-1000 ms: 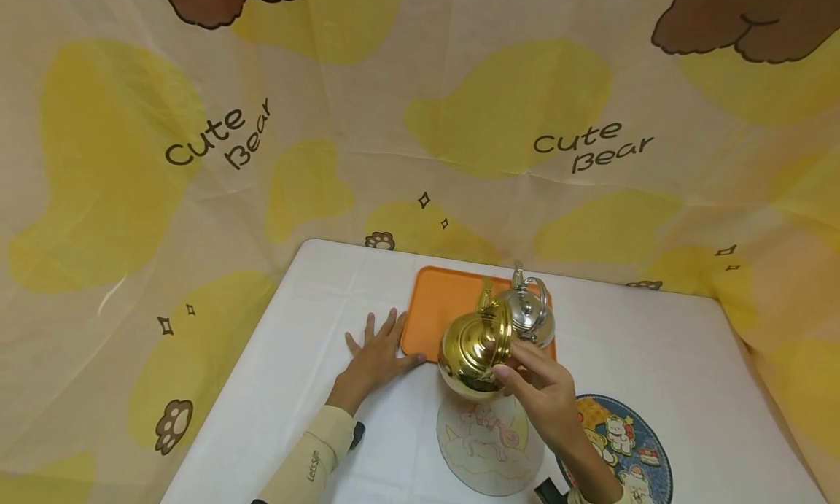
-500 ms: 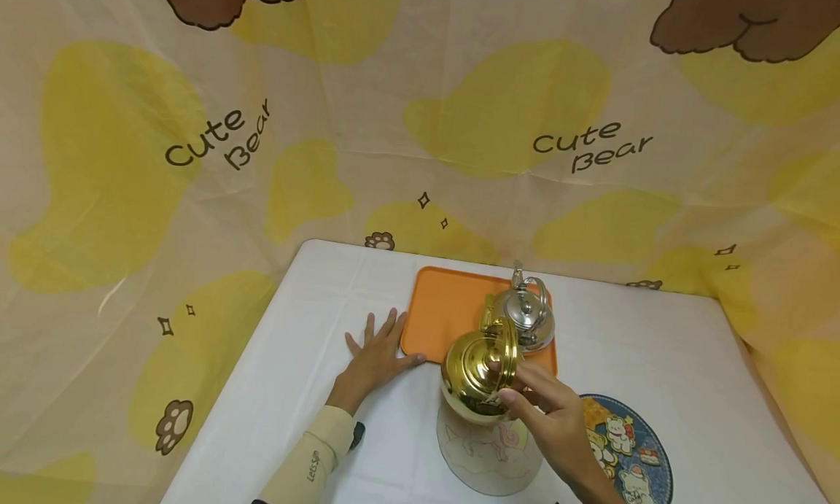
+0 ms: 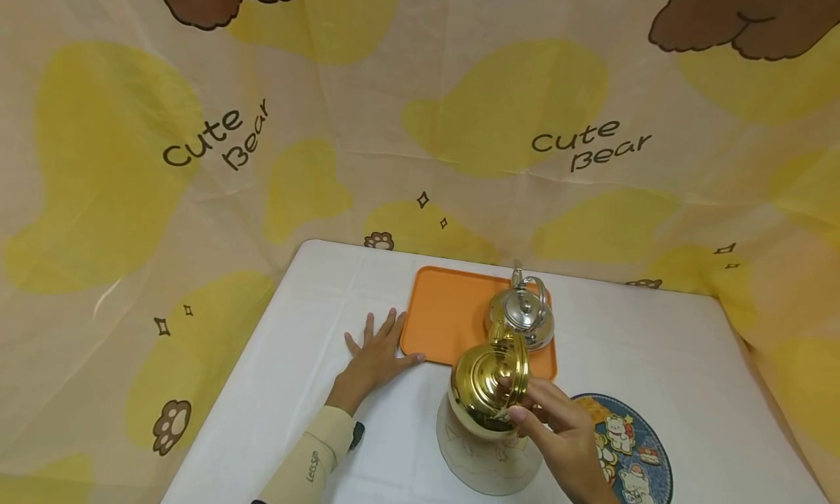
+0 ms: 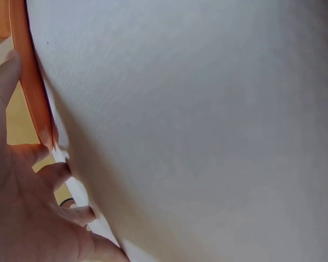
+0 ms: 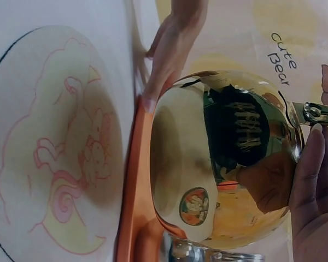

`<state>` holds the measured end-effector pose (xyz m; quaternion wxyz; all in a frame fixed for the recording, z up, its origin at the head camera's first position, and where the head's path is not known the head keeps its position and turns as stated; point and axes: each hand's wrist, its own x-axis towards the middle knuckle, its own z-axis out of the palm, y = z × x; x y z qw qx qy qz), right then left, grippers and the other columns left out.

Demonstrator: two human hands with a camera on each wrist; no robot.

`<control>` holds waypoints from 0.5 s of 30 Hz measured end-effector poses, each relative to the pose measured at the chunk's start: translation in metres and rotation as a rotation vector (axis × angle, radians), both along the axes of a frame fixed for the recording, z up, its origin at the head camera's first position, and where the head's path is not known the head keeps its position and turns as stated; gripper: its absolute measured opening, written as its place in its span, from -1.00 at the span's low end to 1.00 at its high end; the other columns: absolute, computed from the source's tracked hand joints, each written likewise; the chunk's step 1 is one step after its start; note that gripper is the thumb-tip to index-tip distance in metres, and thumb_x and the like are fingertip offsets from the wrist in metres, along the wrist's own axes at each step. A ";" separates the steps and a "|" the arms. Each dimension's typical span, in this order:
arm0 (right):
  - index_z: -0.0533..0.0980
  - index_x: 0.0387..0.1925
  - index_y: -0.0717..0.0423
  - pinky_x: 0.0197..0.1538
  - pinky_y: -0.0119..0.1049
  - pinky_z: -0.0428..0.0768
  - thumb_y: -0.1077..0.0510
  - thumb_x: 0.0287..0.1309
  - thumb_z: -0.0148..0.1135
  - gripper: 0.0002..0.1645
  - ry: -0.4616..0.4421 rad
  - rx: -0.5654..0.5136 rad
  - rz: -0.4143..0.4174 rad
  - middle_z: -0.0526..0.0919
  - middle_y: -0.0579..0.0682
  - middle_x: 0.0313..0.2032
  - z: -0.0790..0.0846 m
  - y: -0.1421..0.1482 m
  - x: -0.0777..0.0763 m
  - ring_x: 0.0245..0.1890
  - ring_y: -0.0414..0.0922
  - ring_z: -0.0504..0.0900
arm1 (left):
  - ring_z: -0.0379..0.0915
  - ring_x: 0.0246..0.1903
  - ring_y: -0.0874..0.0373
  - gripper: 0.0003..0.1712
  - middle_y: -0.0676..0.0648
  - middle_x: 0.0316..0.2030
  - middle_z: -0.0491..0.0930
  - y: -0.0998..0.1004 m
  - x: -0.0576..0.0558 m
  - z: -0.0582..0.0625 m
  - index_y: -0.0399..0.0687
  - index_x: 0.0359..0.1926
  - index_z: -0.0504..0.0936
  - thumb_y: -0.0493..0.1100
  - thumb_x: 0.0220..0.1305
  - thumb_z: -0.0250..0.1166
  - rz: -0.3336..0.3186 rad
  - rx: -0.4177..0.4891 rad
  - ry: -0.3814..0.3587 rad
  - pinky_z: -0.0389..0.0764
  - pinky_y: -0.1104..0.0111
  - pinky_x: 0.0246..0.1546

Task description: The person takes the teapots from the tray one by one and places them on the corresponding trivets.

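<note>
My right hand (image 3: 567, 438) grips the handle of a shiny gold teapot (image 3: 482, 394), its spout pointing away from me. The teapot hangs over a pale round placemat (image 3: 485, 478) with a pink drawing. In the right wrist view, a gap shows between the base of the gold teapot (image 5: 235, 164) and the placemat (image 5: 60, 136). My left hand (image 3: 374, 362) lies with fingers spread, its thumb and index finger at the left edge of an orange tray (image 3: 440, 307). In the left wrist view, the thumb overlaps the tray's rim (image 4: 30, 82).
A silver teapot (image 3: 525, 311) stands on the right side of the tray, just beyond the gold one. A round blue placemat (image 3: 646, 435) with cartoon bears lies to the right on the white table (image 3: 656, 343). Behind the table hangs a yellow patterned cloth (image 3: 479, 110).
The gold teapot has moved toward me and slightly right, from over the tray's front edge to over the pale placemat. More of the silver teapot shows. My left hand stays still.
</note>
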<state>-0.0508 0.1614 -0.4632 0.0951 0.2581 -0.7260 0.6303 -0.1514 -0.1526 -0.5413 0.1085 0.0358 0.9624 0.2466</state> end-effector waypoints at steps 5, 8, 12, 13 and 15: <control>0.61 0.22 0.43 -0.39 -0.27 0.72 0.68 0.22 0.19 -0.46 -0.009 -0.011 -0.001 0.73 0.05 0.12 -0.004 0.002 0.004 -0.25 -0.20 0.66 | -0.40 0.65 -0.45 0.17 -0.13 0.70 -0.05 0.000 0.000 0.000 0.10 0.72 0.03 0.54 0.34 0.22 -0.001 0.002 0.002 -0.37 -0.64 0.35; 0.60 0.23 0.42 -0.38 -0.27 0.72 0.66 0.23 0.21 -0.46 -0.034 0.009 -0.018 0.73 -0.02 0.14 -0.006 0.004 0.007 -0.26 -0.22 0.66 | -0.38 0.65 -0.46 0.17 -0.13 0.70 -0.04 0.000 0.000 0.001 0.09 0.72 0.04 0.53 0.34 0.23 0.000 0.003 0.005 -0.36 -0.65 0.35; 0.59 0.24 0.44 -0.36 -0.29 0.72 0.66 0.21 0.23 -0.44 -0.060 0.014 -0.034 0.73 -0.08 0.14 -0.009 0.005 0.012 -0.24 -0.26 0.65 | -0.39 0.65 -0.46 0.16 -0.13 0.70 -0.04 0.001 -0.001 0.001 0.09 0.72 0.04 0.52 0.34 0.23 0.000 -0.003 0.000 -0.36 -0.65 0.35; 0.59 0.24 0.45 -0.36 -0.29 0.72 0.67 0.21 0.23 -0.44 -0.064 0.008 -0.034 0.74 -0.07 0.14 -0.009 0.005 0.013 -0.24 -0.26 0.65 | -0.39 0.65 -0.46 0.16 -0.12 0.70 -0.05 0.001 -0.001 0.000 0.10 0.72 0.04 0.52 0.35 0.23 0.000 -0.005 -0.002 -0.36 -0.64 0.35; 0.59 0.23 0.45 -0.34 -0.31 0.72 0.66 0.20 0.24 -0.45 -0.070 0.004 -0.038 0.74 -0.08 0.13 -0.011 0.004 0.015 -0.22 -0.27 0.65 | -0.39 0.65 -0.46 0.16 -0.13 0.70 -0.04 0.001 -0.001 0.000 0.09 0.72 0.04 0.52 0.35 0.24 0.000 -0.004 -0.002 -0.36 -0.65 0.35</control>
